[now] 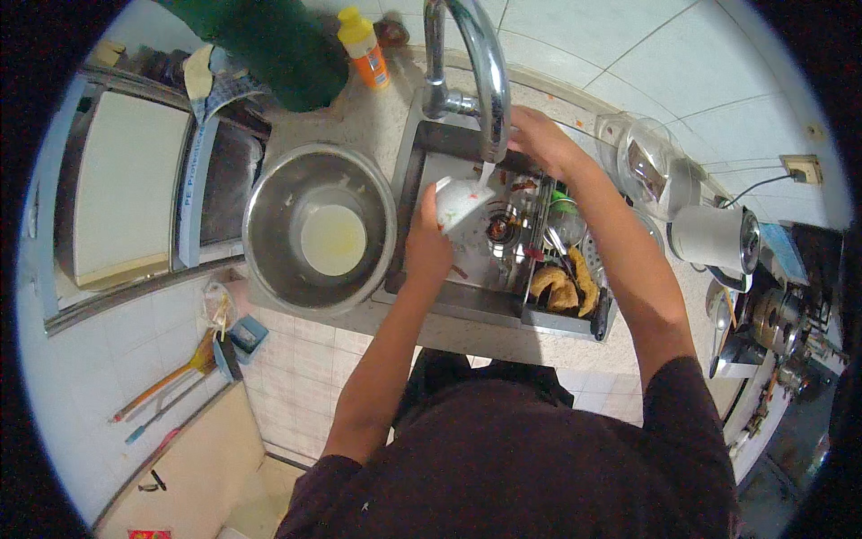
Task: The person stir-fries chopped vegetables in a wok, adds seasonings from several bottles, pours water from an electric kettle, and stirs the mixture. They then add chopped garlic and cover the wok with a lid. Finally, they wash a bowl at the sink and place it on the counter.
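My left hand [431, 242] grips a white bowl [465, 201] with small red and green specks on it, tilted over the sink [458, 296]. Water from the chrome faucet [497, 128] runs onto the bowl. Up by the faucet is my right hand [539, 143]; its fingertips are hidden behind the spout, so whether they touch it does not show. Brown and reddish food scraps lie on the sink floor around the drain [502, 229]. Left of the sink stands a large steel basin [269, 222] with a pale round item [333, 239] inside, yellowish at its middle.
At the sink's right, a rack [566, 316] holds brown sponge-like pieces [553, 288], utensils and a glass jar [566, 222]. A yellow-capped bottle [366, 50] stands behind the basin. Clear containers [646, 162] and an electric kettle [707, 236] occupy the counter's right side.
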